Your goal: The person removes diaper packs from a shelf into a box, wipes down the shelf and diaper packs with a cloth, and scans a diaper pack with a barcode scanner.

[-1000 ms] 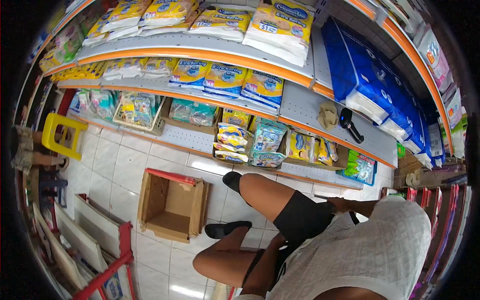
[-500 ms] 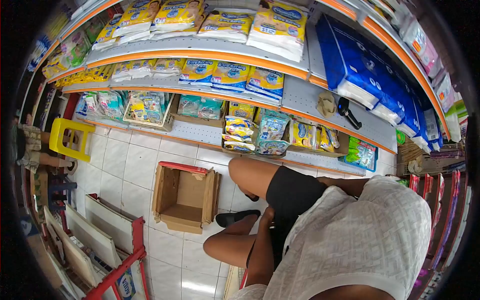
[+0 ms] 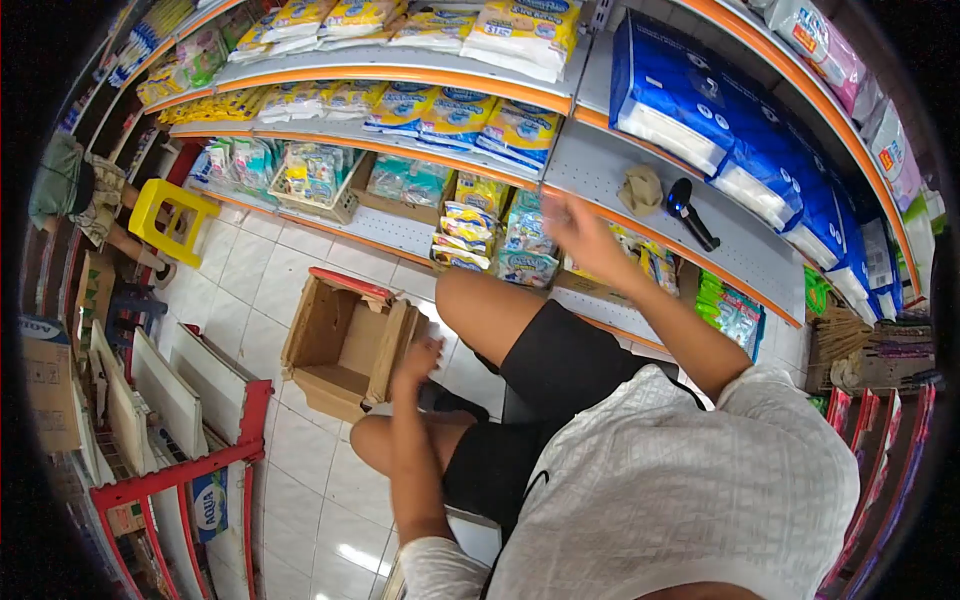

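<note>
My left hand (image 3: 420,362) is beside the right side of an empty brown cardboard box (image 3: 352,335) on the floor. Its fingers are loosely bent and apart, holding nothing visible; whether they touch the box flap is unclear. My right hand (image 3: 583,238) is raised in front of the lower shelves, blurred by motion. The fingers look apart and nothing shows in them. Beyond it are teal packs (image 3: 527,240) and yellow-and-white packs (image 3: 466,230) on the bottom shelf.
A black barcode scanner (image 3: 690,213) and a beige cloth (image 3: 641,189) lie on the middle shelf. Blue packs (image 3: 670,90) fill the shelf above. To the left stand a yellow stool (image 3: 172,220), another person (image 3: 92,190) and a red rack (image 3: 190,480) with white panels.
Both hands have come away from my lap: the left to the box's side, the right up before the shelves. The camera view has shifted, and the other person shows more fully.
</note>
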{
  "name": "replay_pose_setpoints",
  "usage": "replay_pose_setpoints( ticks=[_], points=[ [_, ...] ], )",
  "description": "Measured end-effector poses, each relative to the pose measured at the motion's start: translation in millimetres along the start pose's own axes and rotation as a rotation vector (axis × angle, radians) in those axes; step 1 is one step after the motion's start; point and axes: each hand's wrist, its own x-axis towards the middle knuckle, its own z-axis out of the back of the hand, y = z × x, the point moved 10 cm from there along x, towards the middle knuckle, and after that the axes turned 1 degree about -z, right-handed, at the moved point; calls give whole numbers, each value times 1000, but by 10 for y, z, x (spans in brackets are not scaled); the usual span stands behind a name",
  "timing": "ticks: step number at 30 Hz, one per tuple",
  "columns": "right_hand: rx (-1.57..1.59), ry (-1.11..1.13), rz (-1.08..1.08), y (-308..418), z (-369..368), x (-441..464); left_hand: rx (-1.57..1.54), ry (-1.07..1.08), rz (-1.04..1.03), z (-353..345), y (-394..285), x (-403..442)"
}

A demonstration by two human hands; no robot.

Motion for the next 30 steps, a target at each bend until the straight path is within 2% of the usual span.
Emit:
replay_pose_setpoints(
  ticks=[1, 2, 3, 4, 5, 6, 7, 8, 10, 12, 14, 16, 20, 22, 24, 26, 28, 30],
  points=[
    [32, -144, 172, 349, 139, 332, -84, -25, -59, 173, 72, 97],
    [-57, -306, 207, 635, 305, 632, -165, 25, -42, 306, -28, 5],
    [-93, -473, 215, 573, 468, 1065, -235, 7, -14, 435, 20, 38],
    [-547, -897, 358, 977, 687, 1109, -167, -3, 157, 571, 130, 29],
    [-232, -559, -111, 399, 833, 1765, 165, -130, 59, 800, -45, 42],
    [-291, -650, -260, 371, 989, 1938, 161, -130, 67, 826, -125, -19],
    [-347, -746, -408, 325, 1101, 2019, -83, -230, -26, 903, -323, -99],
    [-345, -745, -402, 292, 1137, 2158, -333, -330, -127, 999, -434, -132],
    [-175, -698, -439, 80, 1208, 2404, -433, -312, -82, 1049, -358, -87],
    [5, -620, -474, -258, 1263, 2711, -119, -294, -202, 1095, -312, 65],
    [597, -224, -431, -1045, 1203, 3496, -138, -330, -177, 1144, -117, 173],
    [583, -242, -398, -700, 1162, 3232, -58, -341, -184, 1159, -50, 214],
    [679, -276, -376, -220, 1007, 2905, -119, -306, -132, 1144, -101, 148],
    [866, -305, -452, -36, 899, 2643, -78, -330, -170, 1148, -188, 127],
    [895, -301, -389, -9, 921, 2629, -304, -262, -142, 1079, -294, 39],
    [953, -340, -157, 412, 896, 2264, -328, -248, -169, 1080, -355, 5],
    [881, -341, -110, 700, 778, 1822, -356, -236, -195, 1080, -449, -102],
    [862, -172, -77, 961, 337, 1406, -591, -182, -329, 1103, -791, -448]
  ],
)
